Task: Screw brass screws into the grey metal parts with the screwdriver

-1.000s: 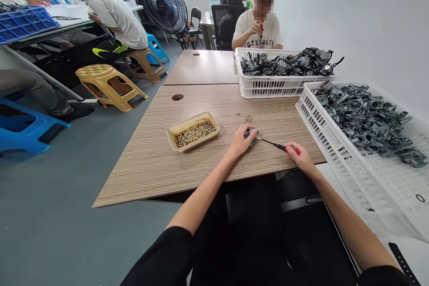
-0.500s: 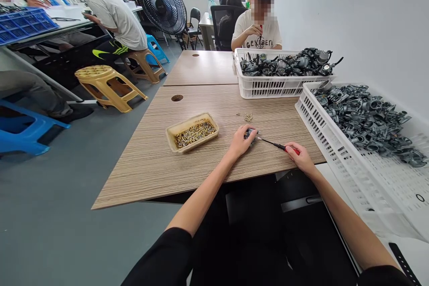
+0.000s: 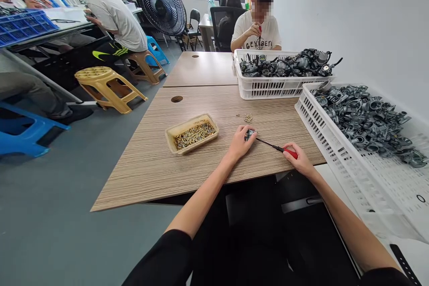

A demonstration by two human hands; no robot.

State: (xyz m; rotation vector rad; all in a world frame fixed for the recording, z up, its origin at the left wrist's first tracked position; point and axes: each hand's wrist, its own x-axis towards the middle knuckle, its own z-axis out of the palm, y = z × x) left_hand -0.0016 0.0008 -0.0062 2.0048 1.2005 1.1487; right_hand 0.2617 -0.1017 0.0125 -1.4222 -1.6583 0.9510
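On the wood-grain table, my left hand (image 3: 241, 141) is closed around a small grey metal part (image 3: 249, 134), mostly covered by my fingers; it resembles the carburetor bodies in the crates. My right hand (image 3: 299, 158) grips the red handle of a screwdriver (image 3: 276, 147). The screwdriver's dark shaft points left, its tip meeting the metal part beside my left fingers. Just beyond my left hand lies a little pile of brass screws (image 3: 248, 118). A cream tray (image 3: 170, 141) full of brass and dark screws stands to the left.
A white crate (image 3: 284, 87) of carburetors stands at the table's far right. Nearer, another white crate (image 3: 321, 129) holds many grey metal bodies. Across the table sits a person (image 3: 256, 31) holding a red-handled tool. A yellow stool (image 3: 107, 85) and a fan (image 3: 162, 5) stand left.
My right hand has shifted slightly left, and more of the screwdriver's red handle shows. My left hand keeps its hold on the metal part, which looks slightly turned.
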